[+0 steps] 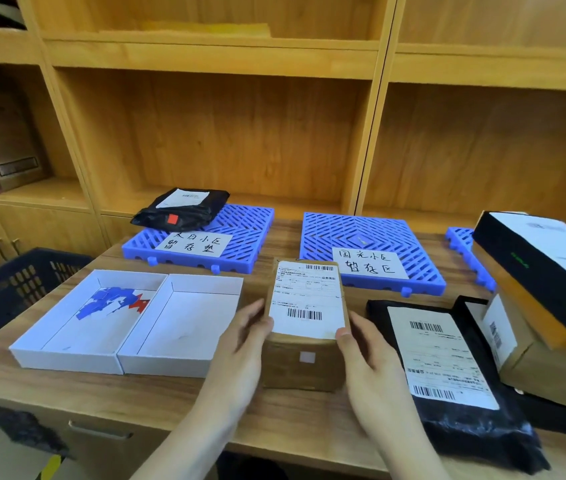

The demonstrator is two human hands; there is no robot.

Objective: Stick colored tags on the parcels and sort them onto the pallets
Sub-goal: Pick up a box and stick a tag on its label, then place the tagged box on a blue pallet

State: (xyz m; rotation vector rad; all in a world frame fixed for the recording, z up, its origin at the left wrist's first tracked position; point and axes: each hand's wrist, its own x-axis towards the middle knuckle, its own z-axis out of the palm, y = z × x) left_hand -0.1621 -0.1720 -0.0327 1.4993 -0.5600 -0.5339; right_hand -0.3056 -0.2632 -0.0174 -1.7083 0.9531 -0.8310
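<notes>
At the middle of the table (177,403) I have a brown cardboard parcel (304,362) gripped between both hands. My left hand (245,341) presses its left side and my right hand (361,355) its right, fingers (343,332) curled onto the top edges beside the white shipping label (307,299). Left of it sits an open white box (77,320) with blue and red tags (112,301) inside. Behind are two blue pallets: the left pallet (240,233) carries a black bag parcel (181,207) bearing a red tag (172,219), the right pallet (371,233) only a handwritten sign (370,263). Just right of my hands lies another black parcel (454,368), near stacked boxes (544,296).
</notes>
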